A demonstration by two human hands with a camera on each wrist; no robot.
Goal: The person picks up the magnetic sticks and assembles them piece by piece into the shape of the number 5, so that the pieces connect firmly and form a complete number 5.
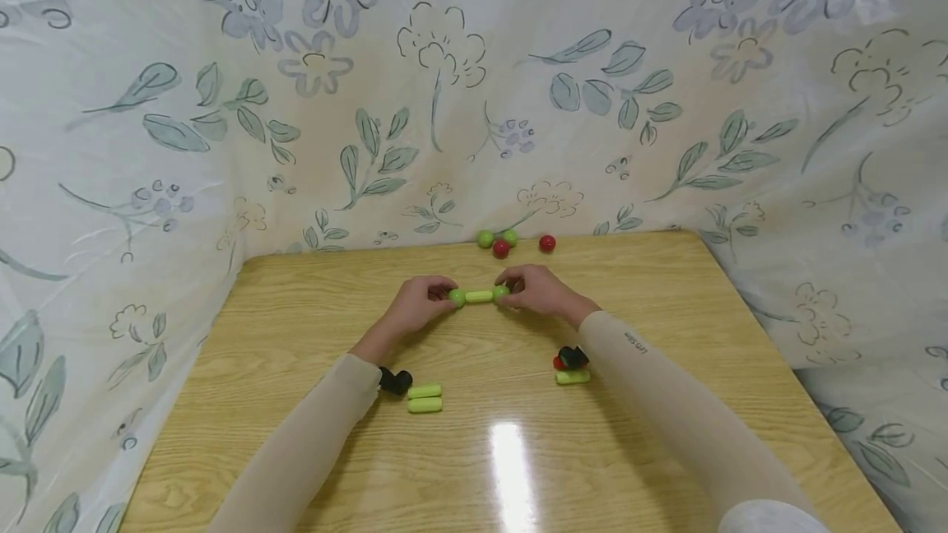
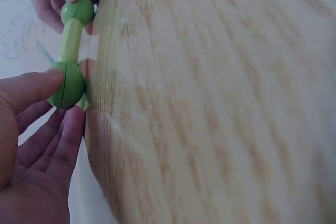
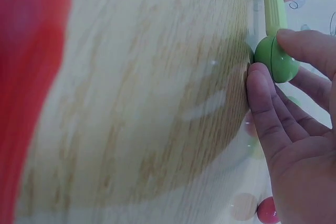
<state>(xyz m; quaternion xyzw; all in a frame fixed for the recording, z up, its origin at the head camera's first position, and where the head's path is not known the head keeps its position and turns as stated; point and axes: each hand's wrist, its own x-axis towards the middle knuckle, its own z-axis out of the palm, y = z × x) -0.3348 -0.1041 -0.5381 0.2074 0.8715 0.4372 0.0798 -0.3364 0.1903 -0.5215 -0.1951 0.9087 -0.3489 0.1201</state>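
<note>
A yellow-green ribbed rod point(image 1: 479, 297) lies level near the back of the table, with a green ball on each end. My left hand point(image 1: 419, 303) pinches the left green ball point(image 1: 456, 298) between thumb and fingers. On the other end, my right hand point(image 1: 544, 290) pinches the right green ball point(image 1: 501, 294). The left wrist view shows the rod point(image 2: 71, 41) joining both balls, with the thumb on the nearer green ball point(image 2: 67, 85). In the right wrist view, thumb and fingertips touch the near green ball point(image 3: 276, 60).
Behind the hands lie two green balls point(image 1: 485, 239) and two red balls point(image 1: 547, 243). Two yellow-green rods point(image 1: 425, 405) lie by the left forearm near a black piece point(image 1: 396, 382). By the right forearm are another rod point(image 1: 573, 377), a black piece point(image 1: 572, 357) and something red. Flowered cloth point(image 1: 474, 105) hangs behind.
</note>
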